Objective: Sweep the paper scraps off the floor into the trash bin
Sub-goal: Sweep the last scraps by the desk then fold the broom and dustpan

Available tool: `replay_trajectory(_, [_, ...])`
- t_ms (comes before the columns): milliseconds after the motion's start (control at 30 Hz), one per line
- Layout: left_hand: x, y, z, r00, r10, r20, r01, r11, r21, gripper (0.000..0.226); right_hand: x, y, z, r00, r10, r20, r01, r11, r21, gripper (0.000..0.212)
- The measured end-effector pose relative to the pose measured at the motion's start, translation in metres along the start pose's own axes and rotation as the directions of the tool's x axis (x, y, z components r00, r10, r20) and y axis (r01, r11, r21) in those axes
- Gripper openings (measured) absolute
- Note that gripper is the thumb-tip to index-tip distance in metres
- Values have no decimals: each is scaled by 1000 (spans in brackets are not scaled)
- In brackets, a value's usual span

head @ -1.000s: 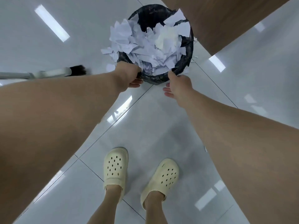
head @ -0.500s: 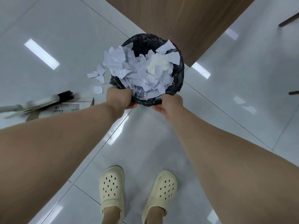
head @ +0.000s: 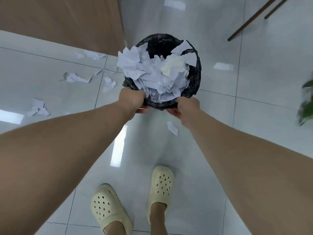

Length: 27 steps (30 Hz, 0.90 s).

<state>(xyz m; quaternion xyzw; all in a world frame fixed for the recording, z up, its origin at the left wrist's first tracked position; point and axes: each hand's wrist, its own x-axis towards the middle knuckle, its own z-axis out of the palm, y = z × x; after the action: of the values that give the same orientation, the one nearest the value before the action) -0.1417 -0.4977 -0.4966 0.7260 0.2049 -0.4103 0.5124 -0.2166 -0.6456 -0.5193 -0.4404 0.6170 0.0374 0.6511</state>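
Observation:
A round trash bin (head: 197, 77) lined with a black bag is heaped with white paper scraps (head: 152, 77). I hold it in front of me by its near rim: my left hand (head: 133, 100) grips the rim's left side and my right hand (head: 185, 106) grips its right side. Several torn scraps lie on the tiled floor to the left, such as one scrap (head: 76, 78) and a cluster (head: 38, 107). One more scrap (head: 172, 128) lies just below my right hand.
A brown wooden panel (head: 64, 22) fills the upper left. Dark thin furniture legs (head: 250, 19) cross the upper right. Green plant leaves (head: 306, 102) show at the right edge. My feet in cream clogs (head: 160, 185) stand on the glossy floor below.
Both hands closed on the bin's rim. The view has swung, the broom and dustpan have left the frame, and more floor scraps have come into sight on the left.

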Motion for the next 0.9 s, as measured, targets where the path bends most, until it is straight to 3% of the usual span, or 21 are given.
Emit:
replay_trajectory(200, [7,20,89,983,0,186,-32,985,168,20,57,-27,-90,992,34,-121,-27,998,64,33])
replay_trajectory(333, [29,19,117,976,17,218,-59,980,189,54,96,-39,-123,981,109,-158,-97,992,85,20])
replay_trajectory(433, [41,17,131,973,50,224,-104,966,236,66,117,-41,-135,981,152,-122,-135,981,139,19])
replay_trajectory(600, [45,10,130,973,46,224,-114,947,300,72,135,-47,-135,997,76,6,-74,942,328,29])
replay_trajectory(667, [42,8,115,979,28,204,-99,933,346,73,131,-56,-136,997,68,38,-77,945,318,33])
replay_trajectory(733, [37,8,94,983,7,183,-83,909,409,72,119,-65,-140,992,125,34,-129,971,201,42])
replay_trajectory(800, [26,19,71,989,21,146,-91,869,487,69,98,-77,-143,991,127,-33,-130,988,-81,57])
replay_trajectory(833, [18,29,61,990,46,131,-109,838,535,70,85,-85,-141,998,49,-49,-61,958,-280,66])
replay_trajectory(900, [-6,62,45,983,114,143,-182,689,701,76,55,-106,-132,981,-188,47,175,757,-629,75])
